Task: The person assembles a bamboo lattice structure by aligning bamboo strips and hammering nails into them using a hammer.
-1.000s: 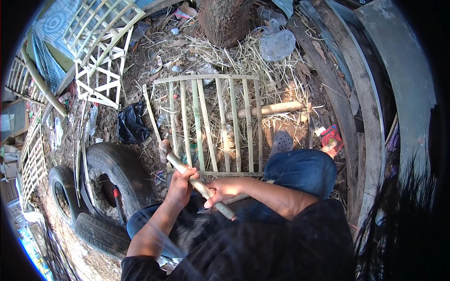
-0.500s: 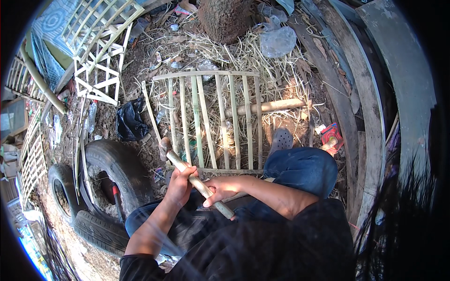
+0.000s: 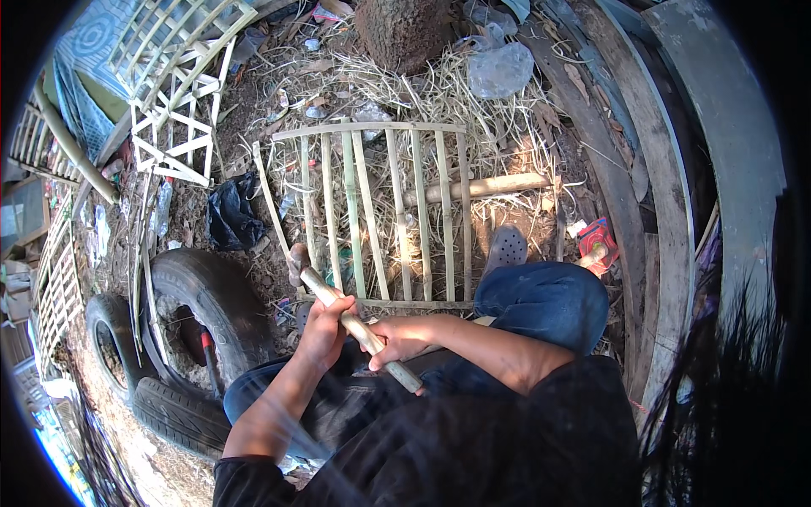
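A hammer point(image 3: 356, 326) with a pale wooden handle slants across my lap, its dull brownish head point(image 3: 297, 259) up at the left. My left hand point(image 3: 325, 329) is closed round the middle of the handle. Lower down, the fingers of my right hand point(image 3: 397, 340) wrap the same handle, close beside the left. Just beyond the hammer lies a bamboo slat frame point(image 3: 420, 213), several thin upright slats joined by a curved strip at the far end and another near my knees. One loose slat point(image 3: 269, 200) leans at its left side.
A thick bamboo pole point(image 3: 490, 188) lies under the frame's right part. Old tyres point(image 3: 215, 296) stand at left, near a black plastic bag point(image 3: 232, 211). Shavings point(image 3: 422, 97) surround a tree trunk point(image 3: 401, 34). Long planks point(image 3: 646, 169) run along the right; bamboo lattices point(image 3: 173, 135) stand far left.
The view has shifted very slightly. Both hands keep their hold on the hammer, and the frame lies as before.
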A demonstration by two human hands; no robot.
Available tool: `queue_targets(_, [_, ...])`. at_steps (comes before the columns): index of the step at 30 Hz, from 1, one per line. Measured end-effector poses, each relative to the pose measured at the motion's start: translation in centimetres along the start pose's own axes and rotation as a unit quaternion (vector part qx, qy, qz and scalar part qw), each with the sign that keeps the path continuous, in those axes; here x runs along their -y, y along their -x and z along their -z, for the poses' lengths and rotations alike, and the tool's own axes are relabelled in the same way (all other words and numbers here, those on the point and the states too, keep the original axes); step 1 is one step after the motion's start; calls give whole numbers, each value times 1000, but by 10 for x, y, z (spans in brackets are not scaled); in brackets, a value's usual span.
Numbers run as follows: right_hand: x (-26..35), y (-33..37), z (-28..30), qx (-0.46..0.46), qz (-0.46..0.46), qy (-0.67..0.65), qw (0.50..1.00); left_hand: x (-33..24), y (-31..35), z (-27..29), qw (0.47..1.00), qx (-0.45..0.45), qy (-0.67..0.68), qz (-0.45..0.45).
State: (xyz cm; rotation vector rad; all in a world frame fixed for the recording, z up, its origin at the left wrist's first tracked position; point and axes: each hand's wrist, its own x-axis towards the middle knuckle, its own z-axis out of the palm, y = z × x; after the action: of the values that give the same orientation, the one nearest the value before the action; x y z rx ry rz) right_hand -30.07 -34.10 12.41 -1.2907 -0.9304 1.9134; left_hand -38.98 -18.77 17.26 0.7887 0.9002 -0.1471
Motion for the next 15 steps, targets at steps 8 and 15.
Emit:
queue_targets(8, [16, 6, -3, 40, 9, -141, 989, 0, 1, 3, 1000, 19, -1, 19])
queue_targets(15, [0, 0, 5, 37, -32, -209, 977, -29, 0, -5, 994, -68, 75, 46])
